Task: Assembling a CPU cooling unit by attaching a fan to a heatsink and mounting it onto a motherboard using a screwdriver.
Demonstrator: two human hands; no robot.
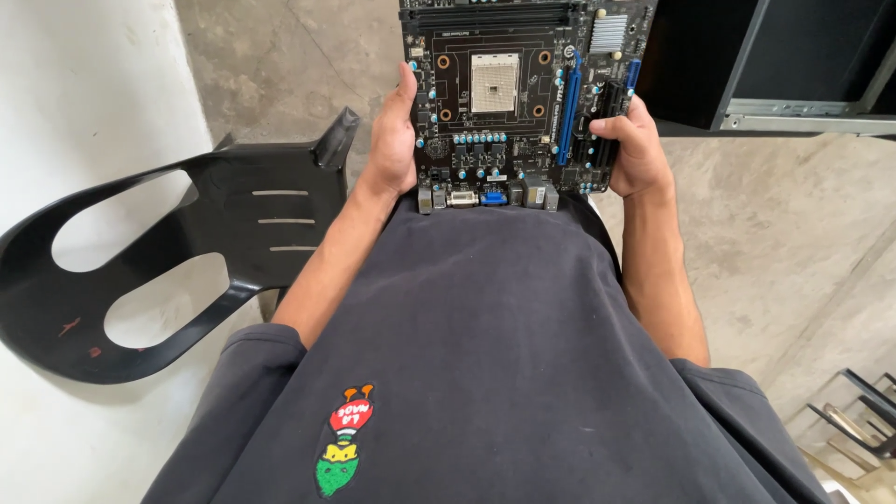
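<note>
Closest to the camera, a dark grey shirt (pixel 504 355) with a small coloured patch on its front filled the lower frame, and both bare forearms reached forward from it. Just beyond the shirt's hem, the two hands gripped a black computer motherboard (pixel 523 103) by its side edges. The left hand (pixel 392 140) was clamped on the board's left edge, thumb lying along the top face and fingers hidden underneath. The right hand (pixel 637 149) was closed on the right edge, fingers curled over near the black expansion slots, with a blue slot (pixel 567 112) just inboard of them. Between the hands, the board was held roughly flat, its row of rear ports (pixel 485 197) facing the body and nearly touching the shirt. A square pale processor socket (pixel 494 82) sat midway between the two hands, farther out, and a small silver heatsink (pixel 609 33) lay past the right hand toward the far edge.

Judging from this, holding well meant keeping to the bare edges, with thumbs off the socket and the small capacitors, and keeping the board level so that neither side twisted.

Left of the left hand stood a black plastic chair (pixel 187 252). Beyond the right hand, an open black computer case (pixel 775 65) rested on the concrete floor (pixel 784 224).
</note>
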